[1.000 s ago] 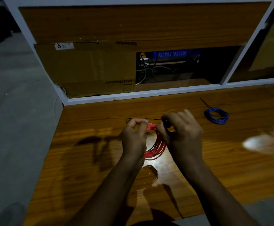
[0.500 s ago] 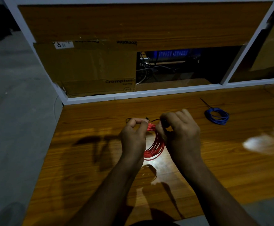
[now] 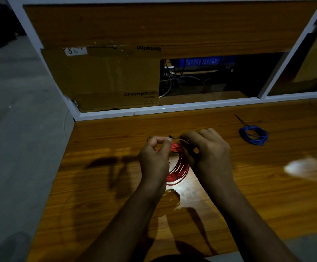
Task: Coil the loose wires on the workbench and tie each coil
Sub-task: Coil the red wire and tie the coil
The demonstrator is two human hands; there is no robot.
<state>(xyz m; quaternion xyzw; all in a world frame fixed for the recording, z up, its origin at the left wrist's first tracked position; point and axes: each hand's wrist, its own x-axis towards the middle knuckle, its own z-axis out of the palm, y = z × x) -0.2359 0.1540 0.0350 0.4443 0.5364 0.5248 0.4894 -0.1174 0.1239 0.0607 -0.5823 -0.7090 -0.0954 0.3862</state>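
Observation:
A red wire coil (image 3: 179,167) hangs upright between my two hands above the middle of the wooden workbench (image 3: 104,186). My left hand (image 3: 153,159) pinches the top of the coil together with a thin black tie (image 3: 172,137) that runs across to my right hand (image 3: 208,152). The right hand's fingers are curled round the other end of the tie at the coil's top. A blue wire coil (image 3: 253,134) lies flat on the bench at the right, bound with a black tie whose tail sticks out toward the back.
A white-framed partition stands along the back of the bench, with a cardboard box (image 3: 104,78) behind its left pane and cables in a dark opening (image 3: 201,78). A bright blurred patch (image 3: 305,165) lies at the right. Grey floor (image 3: 12,148) borders the bench's left edge.
Both hands have stayed almost in place at the top of the red coil, with only small finger movements on the black tie. The blue coil has not moved.

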